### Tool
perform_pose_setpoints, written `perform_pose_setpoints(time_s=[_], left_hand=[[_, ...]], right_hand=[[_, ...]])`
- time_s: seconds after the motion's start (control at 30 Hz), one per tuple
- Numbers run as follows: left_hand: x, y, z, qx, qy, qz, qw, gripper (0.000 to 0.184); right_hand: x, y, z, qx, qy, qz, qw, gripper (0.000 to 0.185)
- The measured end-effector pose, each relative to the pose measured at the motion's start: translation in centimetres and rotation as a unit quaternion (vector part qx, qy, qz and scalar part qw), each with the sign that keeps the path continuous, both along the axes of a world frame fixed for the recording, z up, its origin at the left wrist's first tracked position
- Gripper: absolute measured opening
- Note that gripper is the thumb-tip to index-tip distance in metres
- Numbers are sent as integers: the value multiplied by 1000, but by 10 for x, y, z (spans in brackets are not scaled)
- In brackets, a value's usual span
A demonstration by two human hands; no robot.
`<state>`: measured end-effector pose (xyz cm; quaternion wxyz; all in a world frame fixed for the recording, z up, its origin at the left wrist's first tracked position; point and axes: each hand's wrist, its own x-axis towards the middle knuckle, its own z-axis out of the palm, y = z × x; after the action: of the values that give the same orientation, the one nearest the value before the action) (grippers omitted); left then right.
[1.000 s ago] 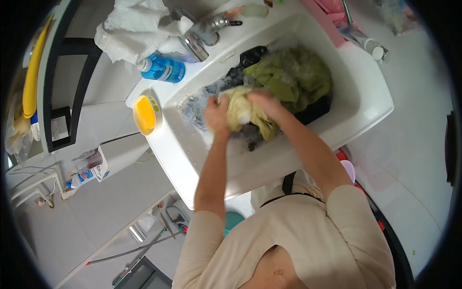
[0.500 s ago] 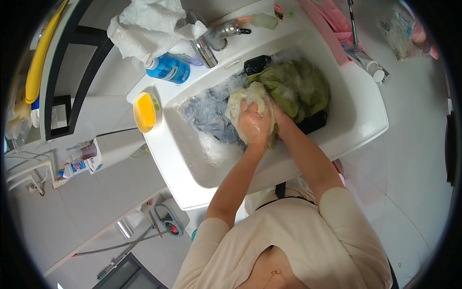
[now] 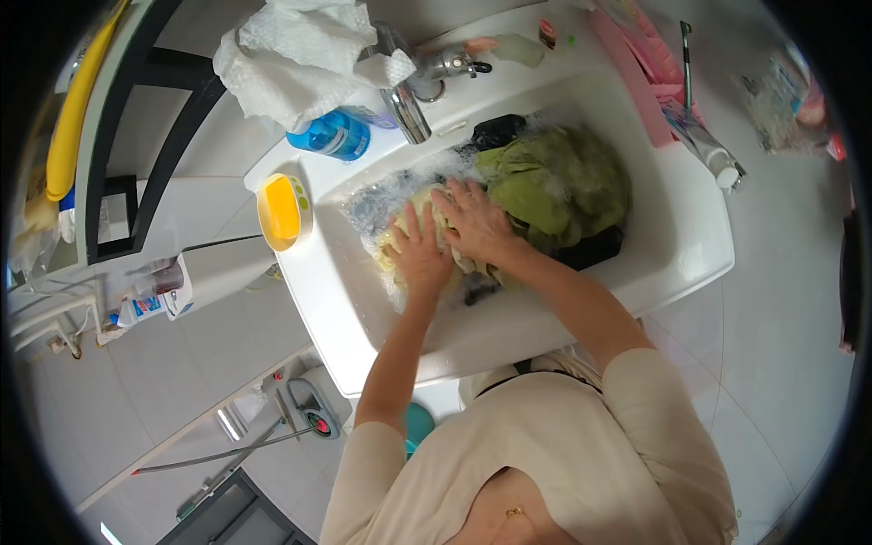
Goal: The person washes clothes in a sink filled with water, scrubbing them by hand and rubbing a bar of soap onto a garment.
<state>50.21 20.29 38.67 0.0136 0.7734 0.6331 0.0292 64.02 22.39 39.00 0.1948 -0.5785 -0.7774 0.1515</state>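
Observation:
My left hand (image 3: 421,254) lies with spread fingers on a pale yellow wet cloth (image 3: 389,259) in the white sink (image 3: 686,200). Beside it, my right hand (image 3: 476,221) presses flat on the same cloth, fingers apart, covering much of it. Soapy water and foam surround the cloth. An olive-green garment (image 3: 568,182) is heaped to the right of my hands. Dark fabric (image 3: 595,248) shows under the green heap, and another black piece (image 3: 498,131) lies near the sink's back wall.
A faucet (image 3: 406,111) overhangs the basin's back edge. On the rim stand a blue bottle (image 3: 331,136) and a dish with yellow soap (image 3: 283,211). White paper towel (image 3: 291,59) hangs over the bottle. A pink rack (image 3: 640,77) is at the back right.
Half a second ago my hands were together around the bunched yellow cloth. Now they are spread flat on it, lower in the water and further left. The view has shifted slightly.

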Motion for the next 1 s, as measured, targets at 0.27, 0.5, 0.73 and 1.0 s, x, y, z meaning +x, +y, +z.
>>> perform_pose_setpoints(time_s=[0.27, 0.5, 0.73, 1.0], left_hand=[[-6, 14, -39, -157, -145, 44, 976, 56], [-39, 27, -117, -231, 77, -88, 966, 50], [-58, 59, -111, -165, 103, -173, 965, 45], [86, 19, 33, -36, -471, 77, 878, 25]], right_hand=[[-19, 23, -44, -67, -28, 12, 997, 41], [-16, 64, -65, -207, -9, 46, 977, 30], [12, 53, -68, -323, 276, -156, 892, 52], [21, 24, -49, -286, 657, -147, 682, 44]])
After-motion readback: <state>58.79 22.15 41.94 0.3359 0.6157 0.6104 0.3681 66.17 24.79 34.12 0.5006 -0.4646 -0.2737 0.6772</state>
